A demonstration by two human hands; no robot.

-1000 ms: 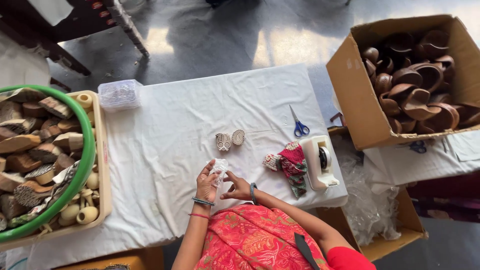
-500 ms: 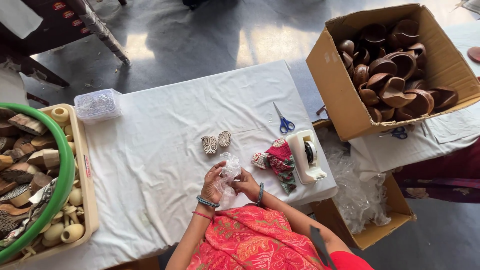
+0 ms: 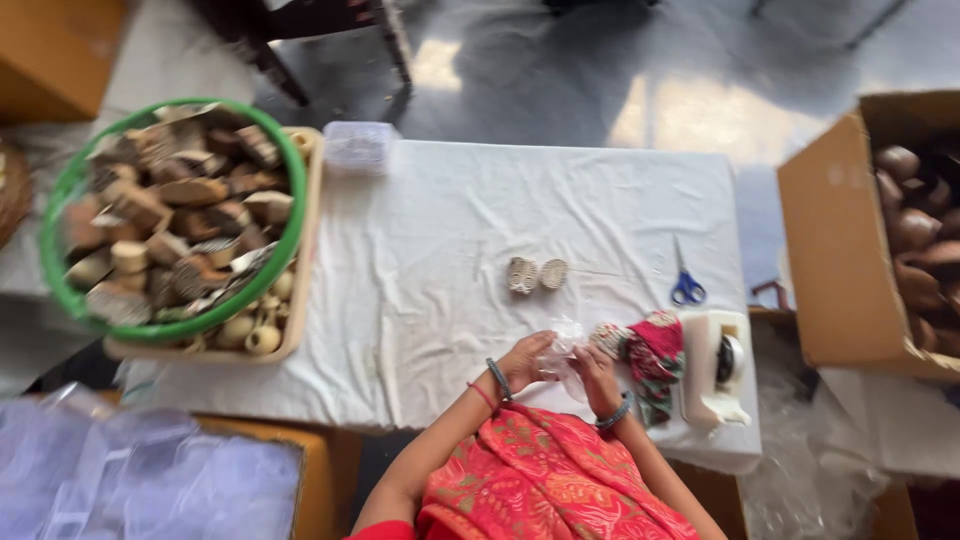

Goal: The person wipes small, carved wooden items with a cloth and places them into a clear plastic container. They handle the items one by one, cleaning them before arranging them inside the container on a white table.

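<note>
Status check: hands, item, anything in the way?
Left hand and right hand both gripping clear plastic wrap. Held over white table. Fabric bundle close beside right hand.

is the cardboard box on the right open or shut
Open: the cardboard box has its top flaps up, and dark brown wooden pieces show piled inside it.

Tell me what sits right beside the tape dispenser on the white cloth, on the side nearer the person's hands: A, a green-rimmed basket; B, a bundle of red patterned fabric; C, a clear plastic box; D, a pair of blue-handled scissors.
B: the bundle of red patterned fabric lies against the tape dispenser, between it and the hands, while the blue-handled scissors lie farther up the white cloth.
</note>
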